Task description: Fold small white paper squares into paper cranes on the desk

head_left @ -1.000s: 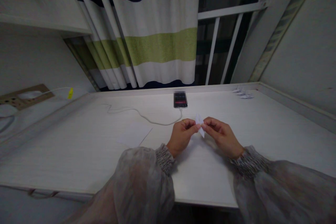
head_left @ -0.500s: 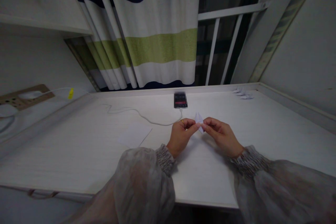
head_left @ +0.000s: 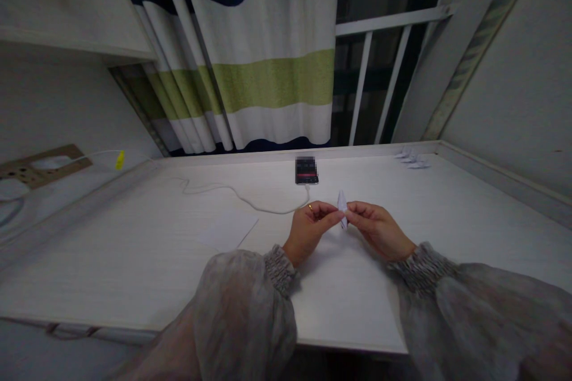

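A small folded white paper piece (head_left: 342,205) stands upright between my two hands, just above the white desk (head_left: 134,250). My left hand (head_left: 310,227) pinches its left side with thumb and fingers, a ring on one finger. My right hand (head_left: 378,229) pinches its right side the same way. Both wrists wear gathered grey sleeves and rest near the desk's middle.
A flat white paper sheet (head_left: 227,231) lies left of my hands. A dark phone (head_left: 306,170) with a white cable (head_left: 232,191) sits behind them. Small folded paper pieces (head_left: 411,159) lie at the far right corner. A striped curtain (head_left: 263,71) and a white rail (head_left: 388,18) stand behind the desk.
The folded paper has been squeezed narrower and turned more upright between my fingers. Both hands stay almost in place.
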Action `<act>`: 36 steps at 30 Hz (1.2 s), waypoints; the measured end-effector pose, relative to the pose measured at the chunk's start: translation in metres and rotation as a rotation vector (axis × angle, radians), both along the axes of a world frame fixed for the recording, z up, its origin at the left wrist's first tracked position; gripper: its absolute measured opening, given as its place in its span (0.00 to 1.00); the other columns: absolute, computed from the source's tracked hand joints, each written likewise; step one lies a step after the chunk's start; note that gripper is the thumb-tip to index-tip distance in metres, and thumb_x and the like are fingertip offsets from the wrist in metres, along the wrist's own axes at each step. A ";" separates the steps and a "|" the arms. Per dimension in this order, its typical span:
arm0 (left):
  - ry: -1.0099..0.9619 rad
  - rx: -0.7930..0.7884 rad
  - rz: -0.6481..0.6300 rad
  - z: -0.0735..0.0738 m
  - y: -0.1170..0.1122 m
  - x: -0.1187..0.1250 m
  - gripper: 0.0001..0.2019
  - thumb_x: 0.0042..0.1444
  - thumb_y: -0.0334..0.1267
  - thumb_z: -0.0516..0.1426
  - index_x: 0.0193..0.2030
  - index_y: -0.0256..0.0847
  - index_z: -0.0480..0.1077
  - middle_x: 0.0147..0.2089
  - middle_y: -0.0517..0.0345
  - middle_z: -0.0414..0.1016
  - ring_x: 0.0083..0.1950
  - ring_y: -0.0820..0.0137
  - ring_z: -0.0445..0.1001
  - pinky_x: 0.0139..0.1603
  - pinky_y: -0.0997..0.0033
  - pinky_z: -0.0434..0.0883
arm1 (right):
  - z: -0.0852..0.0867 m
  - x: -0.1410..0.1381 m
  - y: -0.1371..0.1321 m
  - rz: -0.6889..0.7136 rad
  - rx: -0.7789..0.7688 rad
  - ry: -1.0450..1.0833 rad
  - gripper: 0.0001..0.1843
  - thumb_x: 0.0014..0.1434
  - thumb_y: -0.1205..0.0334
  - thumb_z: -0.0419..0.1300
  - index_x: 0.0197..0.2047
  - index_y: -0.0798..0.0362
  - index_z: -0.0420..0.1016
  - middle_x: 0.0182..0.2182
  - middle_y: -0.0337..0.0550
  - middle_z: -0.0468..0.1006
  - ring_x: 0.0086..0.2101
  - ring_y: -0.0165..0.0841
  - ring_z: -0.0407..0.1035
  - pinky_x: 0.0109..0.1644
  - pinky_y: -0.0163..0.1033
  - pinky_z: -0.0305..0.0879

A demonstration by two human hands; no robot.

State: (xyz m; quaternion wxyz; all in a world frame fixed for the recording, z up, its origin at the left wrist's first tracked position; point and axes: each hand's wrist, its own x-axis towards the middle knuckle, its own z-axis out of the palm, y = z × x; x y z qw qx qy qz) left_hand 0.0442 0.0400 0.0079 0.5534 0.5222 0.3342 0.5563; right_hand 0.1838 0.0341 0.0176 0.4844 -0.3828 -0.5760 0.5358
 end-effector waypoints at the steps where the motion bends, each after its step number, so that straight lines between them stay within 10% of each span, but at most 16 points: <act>1: -0.033 -0.002 -0.016 0.001 0.000 0.000 0.12 0.37 0.41 0.63 0.26 0.35 0.70 0.25 0.59 0.71 0.28 0.76 0.67 0.34 0.73 0.66 | 0.001 0.001 0.000 0.038 -0.032 0.028 0.15 0.41 0.51 0.61 0.21 0.54 0.67 0.20 0.37 0.67 0.24 0.28 0.60 0.31 0.35 0.58; 13: -0.065 0.033 -0.300 -0.001 -0.001 -0.001 0.11 0.39 0.38 0.63 0.30 0.35 0.70 0.33 0.57 0.66 0.29 0.76 0.67 0.30 0.72 0.67 | -0.002 0.003 0.001 0.305 -0.234 0.151 0.11 0.38 0.57 0.66 0.19 0.56 0.71 0.17 0.36 0.68 0.21 0.25 0.60 0.28 0.34 0.57; 23: -0.149 -0.075 -0.187 0.000 0.000 -0.001 0.10 0.37 0.33 0.63 0.25 0.34 0.66 0.26 0.62 0.71 0.28 0.78 0.67 0.35 0.74 0.62 | 0.003 0.010 0.003 -0.015 0.013 0.130 0.08 0.44 0.57 0.64 0.28 0.53 0.75 0.24 0.36 0.73 0.27 0.26 0.65 0.36 0.33 0.60; 36: -0.128 -0.111 -0.133 -0.002 0.002 0.002 0.13 0.36 0.36 0.64 0.22 0.35 0.62 0.23 0.63 0.71 0.26 0.78 0.67 0.31 0.75 0.61 | 0.001 0.010 0.001 -0.008 0.048 -0.044 0.09 0.42 0.58 0.64 0.27 0.54 0.74 0.24 0.37 0.73 0.27 0.27 0.65 0.34 0.35 0.61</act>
